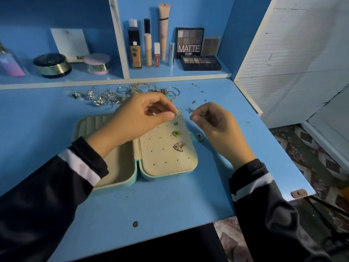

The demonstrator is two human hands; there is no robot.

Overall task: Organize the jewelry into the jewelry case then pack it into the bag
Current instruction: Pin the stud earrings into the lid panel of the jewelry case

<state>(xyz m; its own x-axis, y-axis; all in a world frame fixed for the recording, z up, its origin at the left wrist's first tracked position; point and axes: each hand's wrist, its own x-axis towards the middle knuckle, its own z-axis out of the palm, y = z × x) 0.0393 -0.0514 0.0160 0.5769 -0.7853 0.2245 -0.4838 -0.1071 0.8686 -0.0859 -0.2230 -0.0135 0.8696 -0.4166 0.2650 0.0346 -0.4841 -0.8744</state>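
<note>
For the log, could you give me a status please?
Left hand pinches earring at jewelry case panel's top edge. Right hand pinched, contents unclear. Jewelry pile unsorted behind.

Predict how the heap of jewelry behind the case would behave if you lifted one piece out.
The heap looks like thin chains and hoops, so it is probably light and floppy. Its strands overlap, so lifting one would likely drag others along. The chunky ring at its left end might roll if pushed.

Both hands reach forward, fingertips pinched, in dark striped sleeves [56,186].
Left hand [143,114] pinches a tiny earring [177,112] between thumb and forefinger; right hand [213,122] curls, thumb meeting forefinger, contents too small to tell.
</note>
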